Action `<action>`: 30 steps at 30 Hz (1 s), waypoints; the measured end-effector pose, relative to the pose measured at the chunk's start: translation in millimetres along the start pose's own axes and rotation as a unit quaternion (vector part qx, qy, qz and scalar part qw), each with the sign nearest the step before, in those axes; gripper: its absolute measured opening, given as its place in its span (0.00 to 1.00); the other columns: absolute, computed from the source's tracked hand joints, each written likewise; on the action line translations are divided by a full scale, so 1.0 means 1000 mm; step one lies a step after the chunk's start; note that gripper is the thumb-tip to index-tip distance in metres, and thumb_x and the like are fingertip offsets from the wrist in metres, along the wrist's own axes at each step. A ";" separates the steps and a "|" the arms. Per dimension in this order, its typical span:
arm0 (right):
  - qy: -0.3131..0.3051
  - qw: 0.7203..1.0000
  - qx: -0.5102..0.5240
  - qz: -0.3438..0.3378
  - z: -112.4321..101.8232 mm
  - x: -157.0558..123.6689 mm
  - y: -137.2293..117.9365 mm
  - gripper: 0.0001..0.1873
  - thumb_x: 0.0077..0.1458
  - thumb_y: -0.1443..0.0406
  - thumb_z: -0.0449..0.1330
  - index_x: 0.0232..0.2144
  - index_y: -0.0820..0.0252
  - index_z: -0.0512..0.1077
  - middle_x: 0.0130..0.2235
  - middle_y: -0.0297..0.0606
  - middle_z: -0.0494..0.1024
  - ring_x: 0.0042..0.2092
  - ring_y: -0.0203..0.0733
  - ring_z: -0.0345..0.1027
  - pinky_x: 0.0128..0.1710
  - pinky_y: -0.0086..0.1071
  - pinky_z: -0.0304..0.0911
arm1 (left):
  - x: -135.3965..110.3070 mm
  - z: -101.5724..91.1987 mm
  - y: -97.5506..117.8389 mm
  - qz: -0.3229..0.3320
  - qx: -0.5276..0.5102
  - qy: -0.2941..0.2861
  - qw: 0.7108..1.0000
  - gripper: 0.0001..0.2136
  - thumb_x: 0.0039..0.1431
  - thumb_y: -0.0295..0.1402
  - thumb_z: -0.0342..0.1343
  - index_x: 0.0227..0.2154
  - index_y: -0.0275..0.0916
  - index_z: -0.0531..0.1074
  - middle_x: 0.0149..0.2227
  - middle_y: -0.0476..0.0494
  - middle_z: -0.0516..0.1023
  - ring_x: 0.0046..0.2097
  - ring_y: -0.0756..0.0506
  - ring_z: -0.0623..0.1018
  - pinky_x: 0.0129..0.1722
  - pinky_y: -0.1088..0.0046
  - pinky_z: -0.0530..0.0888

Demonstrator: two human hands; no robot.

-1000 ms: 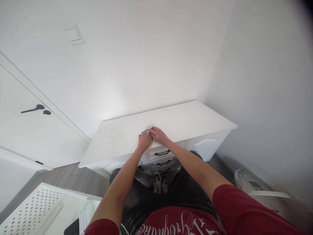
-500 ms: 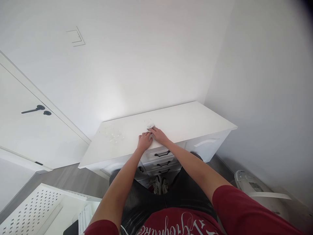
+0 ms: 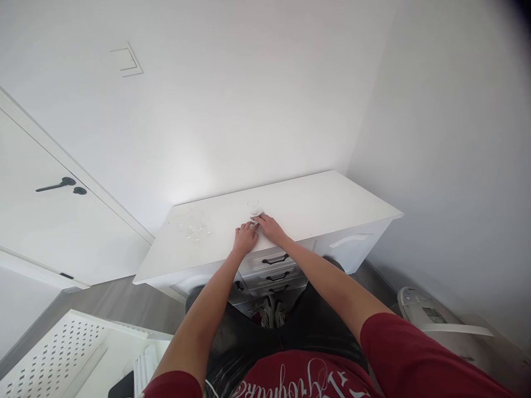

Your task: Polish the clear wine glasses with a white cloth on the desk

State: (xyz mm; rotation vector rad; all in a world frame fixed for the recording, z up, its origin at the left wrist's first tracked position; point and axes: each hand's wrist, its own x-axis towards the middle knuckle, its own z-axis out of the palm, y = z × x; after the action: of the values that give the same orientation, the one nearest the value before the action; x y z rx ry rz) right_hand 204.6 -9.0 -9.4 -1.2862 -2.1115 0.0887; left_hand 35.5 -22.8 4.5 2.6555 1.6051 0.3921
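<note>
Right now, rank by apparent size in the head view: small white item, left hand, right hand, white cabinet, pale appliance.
White cabinet
Pale appliance
Left hand, right hand: too alike to rank
Small white item

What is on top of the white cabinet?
Small clear pieces lie at left; a white item is by the right hand, near the left hand. What the hands cover cannot be seen.

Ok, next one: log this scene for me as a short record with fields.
Right hand: fingertips against a small white rounded item, material unclear; whether pinching or pressing, cannot tell
Left hand: beside the right, fingers bent, grip unclear
Surface: white flat-topped cabinet
Left part of top: small clear shiny bits, scattered
Front: drawers with black handles
Floor, right: pale rounded appliance
</note>
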 end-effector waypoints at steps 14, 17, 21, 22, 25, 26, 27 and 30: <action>0.011 1.000 0.000 0.001 -0.001 0.000 -0.001 0.21 0.65 0.71 0.46 0.56 0.58 0.70 0.51 0.43 0.74 0.50 0.42 0.67 0.50 0.33 0.61 | 0.000 0.003 0.000 -0.016 -0.009 0.017 1.000 0.19 0.63 0.30 0.45 0.56 0.48 0.67 0.61 0.46 0.70 0.60 0.39 0.65 0.56 0.56 0.62; -0.004 1.000 0.019 -0.025 0.001 0.000 0.000 0.23 0.65 0.71 0.47 0.59 0.58 0.68 0.53 0.43 0.73 0.51 0.42 0.67 0.50 0.32 0.62 | 0.000 0.003 0.000 -0.022 -0.009 0.016 1.000 0.17 0.63 0.30 0.46 0.52 0.46 0.69 0.56 0.44 0.74 0.59 0.39 0.65 0.56 0.56 0.61; -0.020 1.000 0.009 -0.020 0.003 0.001 0.002 0.21 0.64 0.71 0.48 0.54 0.57 0.71 0.50 0.41 0.76 0.52 0.42 0.67 0.51 0.33 0.62 | -0.001 0.002 0.001 -0.024 -0.008 0.014 1.000 0.15 0.63 0.30 0.46 0.50 0.45 0.69 0.54 0.43 0.75 0.59 0.39 0.66 0.56 0.57 0.61; -0.018 1.000 0.003 -0.014 0.003 0.000 0.002 0.20 0.64 0.71 0.48 0.53 0.57 0.72 0.49 0.41 0.76 0.51 0.42 0.67 0.50 0.33 0.62 | -0.001 0.002 0.001 -0.023 -0.008 0.015 1.000 0.15 0.63 0.30 0.46 0.50 0.45 0.69 0.55 0.43 0.75 0.59 0.39 0.66 0.56 0.57 0.61; 0.002 1.000 -0.011 0.000 0.002 0.000 0.000 0.20 0.65 0.71 0.47 0.52 0.57 0.72 0.48 0.42 0.76 0.50 0.43 0.67 0.50 0.34 0.61 | 0.000 0.002 0.001 -0.019 -0.010 0.018 1.000 0.16 0.62 0.30 0.46 0.52 0.45 0.67 0.54 0.42 0.75 0.59 0.39 0.66 0.56 0.57 0.60; 0.008 1.000 -0.013 0.002 0.001 0.000 -0.001 0.20 0.65 0.71 0.47 0.53 0.58 0.72 0.49 0.43 0.75 0.50 0.43 0.67 0.50 0.34 0.61 | 0.000 0.003 0.001 -0.020 -0.012 0.019 1.000 0.16 0.62 0.30 0.46 0.52 0.44 0.67 0.54 0.42 0.75 0.59 0.39 0.66 0.56 0.57 0.60; 0.011 1.000 -0.014 0.001 0.000 0.000 -0.002 0.21 0.65 0.71 0.47 0.54 0.58 0.71 0.50 0.43 0.75 0.50 0.43 0.67 0.50 0.34 0.61 | 0.000 0.003 0.000 -0.020 -0.014 0.018 1.000 0.16 0.62 0.30 0.46 0.52 0.44 0.67 0.54 0.42 0.76 0.59 0.39 0.66 0.55 0.57 0.60; -0.004 1.000 -0.011 -0.011 0.000 0.001 -0.002 0.22 0.64 0.71 0.47 0.57 0.57 0.68 0.52 0.43 0.74 0.51 0.43 0.67 0.51 0.33 0.61 | 0.001 0.003 0.000 -0.025 -0.018 0.015 0.999 0.15 0.62 0.30 0.46 0.51 0.44 0.67 0.53 0.42 0.76 0.59 0.39 0.66 0.55 0.57 0.61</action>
State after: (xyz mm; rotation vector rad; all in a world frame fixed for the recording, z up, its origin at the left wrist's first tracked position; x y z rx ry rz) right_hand 202.4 -9.7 -8.5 -1.2783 -2.1387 0.0612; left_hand 36.6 -22.1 1.8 2.5904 1.6538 0.4575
